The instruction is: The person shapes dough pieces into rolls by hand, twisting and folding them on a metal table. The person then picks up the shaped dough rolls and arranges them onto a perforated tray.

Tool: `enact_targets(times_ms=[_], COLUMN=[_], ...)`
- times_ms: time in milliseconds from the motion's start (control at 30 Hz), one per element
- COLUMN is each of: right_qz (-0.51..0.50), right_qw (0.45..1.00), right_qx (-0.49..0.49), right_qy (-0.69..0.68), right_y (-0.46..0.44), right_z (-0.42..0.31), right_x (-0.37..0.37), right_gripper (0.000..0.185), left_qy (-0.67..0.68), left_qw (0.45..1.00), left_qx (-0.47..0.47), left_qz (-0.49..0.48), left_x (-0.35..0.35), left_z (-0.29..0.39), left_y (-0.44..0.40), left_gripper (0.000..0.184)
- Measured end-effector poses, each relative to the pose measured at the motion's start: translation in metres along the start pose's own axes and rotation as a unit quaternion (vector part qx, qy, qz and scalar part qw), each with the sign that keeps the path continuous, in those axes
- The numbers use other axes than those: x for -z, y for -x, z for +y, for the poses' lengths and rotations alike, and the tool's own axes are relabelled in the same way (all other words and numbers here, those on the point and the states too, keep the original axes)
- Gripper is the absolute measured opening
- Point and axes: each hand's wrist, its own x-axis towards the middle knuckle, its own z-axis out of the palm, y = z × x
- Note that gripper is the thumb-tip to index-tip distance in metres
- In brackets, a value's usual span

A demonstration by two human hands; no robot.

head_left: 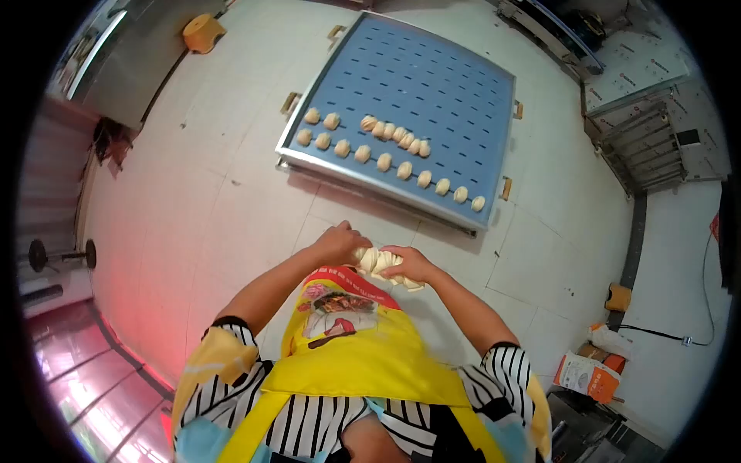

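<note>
In front of my apron I hold a bundle of pale, twisted dough rolls (376,261) pressed side by side. My left hand (337,245) is closed on the left end of the bundle. My right hand (411,265) grips its right part, and some dough hangs below those fingers. Beyond my hands stands a blue slotted tray (432,85) with a metal rim. Single dough rolls (384,162) form a spaced row along its near side, and two more sit behind that row's left end. A cluster of touching rolls (399,136) lies behind the row's middle.
Wooden handles (290,103) stick out from the tray's sides. An orange-yellow stool (203,33) stands at the far left on the tiled floor (224,154). To the right are a metal rack (644,147), a cable (656,333) and an orange-and-white package (588,376).
</note>
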Motion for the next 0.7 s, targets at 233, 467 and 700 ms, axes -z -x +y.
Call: enact_targets(times_ms=[233,467,700], right_qz=[0.169,0.155,0.173], right_qw=[0.985,0.984,0.963], right_qx=[-0.034,-0.038,-0.058], right_qy=[0.006,0.076,0.197], right_y=[-0.022,-0.093,-0.199], right_z=[0.068,0.192,0.276], right_x=[0.17,0.307,0.422], right_gripper=[0.059,0.061,0.059], left_qy=[-0.025,-0.067,-0.089], left_qw=[0.997,0.994,0.995], left_qx=[-0.076,-0.07,-0.031], left_qz=[-0.021,-0.055,0.045], left_x=[0.051,0.02,-0.015], left_z=[-0.006,-0.045,-0.121], left_y=[-0.237,-0.424,-0.571], left_gripper=[0.049,0.051,0.048])
